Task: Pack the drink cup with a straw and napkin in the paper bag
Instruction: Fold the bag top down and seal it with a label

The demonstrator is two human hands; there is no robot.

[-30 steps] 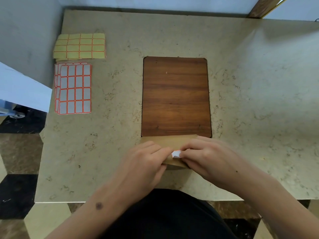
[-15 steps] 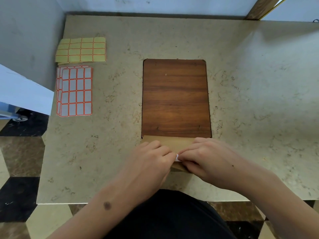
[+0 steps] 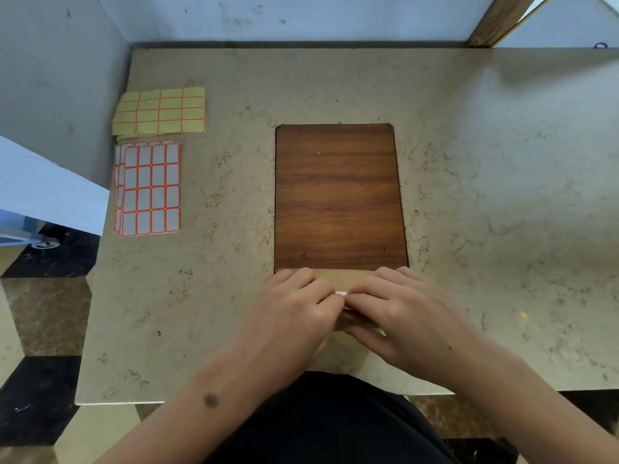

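Tabletop (image 3: 485,195): bag (image 3: 345,277) seemingly under both grips

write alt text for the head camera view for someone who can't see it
Two bare hands, left hand and right hand, press a small white sticker onto a folded brown paper bag at the near edge of a beige table. A wooden board lies just beyond the bag, and yellow label sheets and white label sheets lie far left.

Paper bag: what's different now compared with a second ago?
Little. Both hands, left hand and right hand, have closed in over the white sticker on the paper bag's folded top, so less of it shows. The bag, wooden board and label sheets have not moved.
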